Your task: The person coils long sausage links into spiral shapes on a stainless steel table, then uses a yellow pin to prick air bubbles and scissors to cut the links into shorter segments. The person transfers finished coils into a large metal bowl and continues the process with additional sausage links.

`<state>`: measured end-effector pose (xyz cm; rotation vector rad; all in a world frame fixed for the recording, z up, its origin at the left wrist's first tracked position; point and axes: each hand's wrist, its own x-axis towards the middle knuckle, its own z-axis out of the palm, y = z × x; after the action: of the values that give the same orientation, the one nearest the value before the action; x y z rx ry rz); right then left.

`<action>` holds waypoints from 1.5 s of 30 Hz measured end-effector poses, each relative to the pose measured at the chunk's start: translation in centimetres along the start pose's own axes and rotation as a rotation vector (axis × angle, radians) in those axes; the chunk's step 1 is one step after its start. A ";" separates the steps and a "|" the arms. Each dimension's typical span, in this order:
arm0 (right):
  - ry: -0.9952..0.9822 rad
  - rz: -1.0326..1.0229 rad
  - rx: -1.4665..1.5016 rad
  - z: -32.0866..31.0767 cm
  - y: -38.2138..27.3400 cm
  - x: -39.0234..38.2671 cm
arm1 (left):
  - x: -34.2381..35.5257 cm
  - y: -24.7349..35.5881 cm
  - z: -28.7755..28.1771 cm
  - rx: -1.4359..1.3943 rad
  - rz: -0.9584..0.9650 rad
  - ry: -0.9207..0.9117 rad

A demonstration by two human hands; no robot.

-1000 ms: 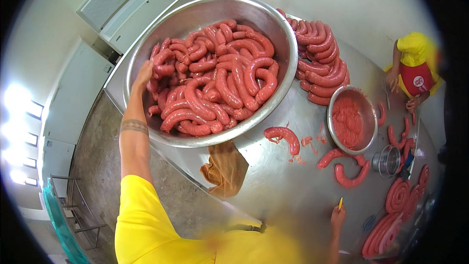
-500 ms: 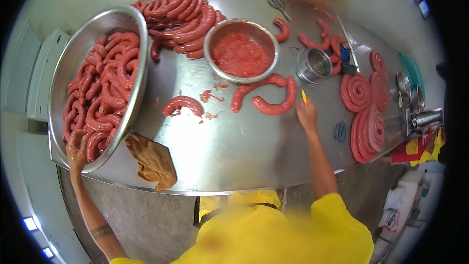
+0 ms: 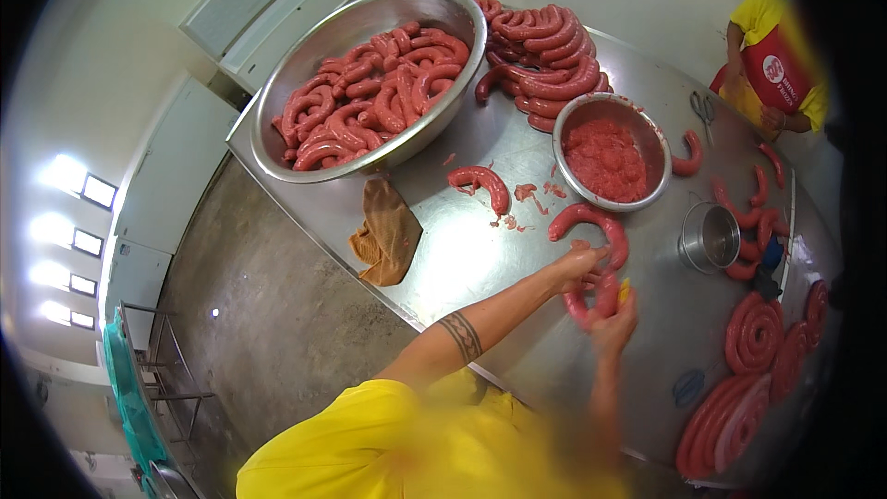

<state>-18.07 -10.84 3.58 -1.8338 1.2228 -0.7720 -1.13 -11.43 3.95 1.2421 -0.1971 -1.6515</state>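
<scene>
A long, curved raw sausage [image 3: 617, 238] lies on the steel table beside the bowl of ground meat. My left hand [image 3: 580, 268] is closed around the middle of it. Close by, my right hand [image 3: 617, 325] is at its lower curve, with a slim yellow tool [image 3: 625, 290] in the fingers; the tool's exact kind is unclear. Red minced meat [image 3: 605, 157] fills the steel bowl [image 3: 565, 180]. A shorter curved sausage [image 3: 482, 187] lies to the left, with scraps of meat [image 3: 527, 192] near it.
At the far left stands a big steel basin [image 3: 277, 162] full of sausages, with a brown cloth [image 3: 390, 233] at its foot. More sausages [image 3: 550, 60] are piled behind. A steel pot [image 3: 710, 238], scissors [image 3: 702, 111] and coiled sausages [image 3: 753, 333] sit rightward. A person [image 3: 776, 65] stands across the table.
My left hand has left the basin and come over to the long sausage. My right hand, still with the yellow tool, has moved onto the sausage. The view has swung to the left.
</scene>
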 end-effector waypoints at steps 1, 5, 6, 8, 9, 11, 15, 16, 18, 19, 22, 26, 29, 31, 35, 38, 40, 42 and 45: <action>0.013 -0.109 0.011 0.4 -1.0 -1.6 | -0.5 0.4 -0.4 -0.096 -0.065 -0.065; -0.208 -0.140 0.291 0.8 -1.4 -5.4 | -6.5 3.2 -2.7 0.302 0.078 -0.071; -0.194 -0.084 0.255 0.9 -0.7 -5.9 | -8.7 4.5 -3.1 0.419 0.130 -0.093; -0.193 0.058 0.189 0.9 1.4 -6.6 | -12.9 7.9 -3.5 0.626 0.156 -0.087; -0.171 0.046 0.105 1.0 2.7 -6.8 | -15.0 9.8 -3.7 0.728 0.170 -0.086; -0.179 0.110 -0.040 1.3 5.2 -6.9 | -19.0 13.9 -4.0 0.809 0.117 -0.032; -0.091 -0.032 -0.323 2.3 8.9 -6.5 | -26.3 23.3 -6.9 0.988 0.216 0.070; -0.090 -0.027 -0.378 2.6 9.4 -6.5 | -27.9 25.8 -8.0 1.027 0.210 0.109; -0.075 0.024 -0.423 3.1 9.9 -6.5 | -30.5 30.9 -10.9 1.100 0.300 0.216; -0.062 0.072 -0.411 3.4 10.0 -6.6 | -31.6 33.5 -12.6 1.131 0.438 0.236; 0.011 0.054 -0.405 3.9 9.7 -7.0 | -34.2 42.9 -18.3 1.369 0.543 0.332; 0.065 0.095 -0.437 4.3 9.2 -7.4 | -35.6 53.2 -26.6 1.256 0.604 0.602; 0.064 0.101 -0.438 4.3 8.9 -7.4 | -35.0 58.8 -34.2 1.405 0.588 0.717; 0.054 0.073 -0.489 4.2 8.6 -7.3 | -33.3 60.6 -39.7 1.440 0.476 0.554; 0.033 0.199 -0.432 3.9 7.9 -7.4 | -27.3 56.0 -50.3 1.689 0.405 0.739; 0.007 0.217 -0.393 3.6 7.1 -7.6 | -24.4 46.4 -55.6 1.827 0.377 0.730; 0.015 0.161 -0.410 3.4 6.6 -7.7 | -23.2 40.0 -56.7 1.910 0.319 0.849; 0.001 0.168 -0.405 3.2 6.1 -7.7 | -23.1 35.9 -56.3 2.009 0.110 0.815; -0.043 0.181 -0.365 2.9 5.4 -7.4 | -24.7 30.4 -54.2 2.209 0.088 0.619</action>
<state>-20.81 -4.36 -2.97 -1.9781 1.5548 -0.4255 59.05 15.88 14.02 2.9762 -1.9088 -0.2349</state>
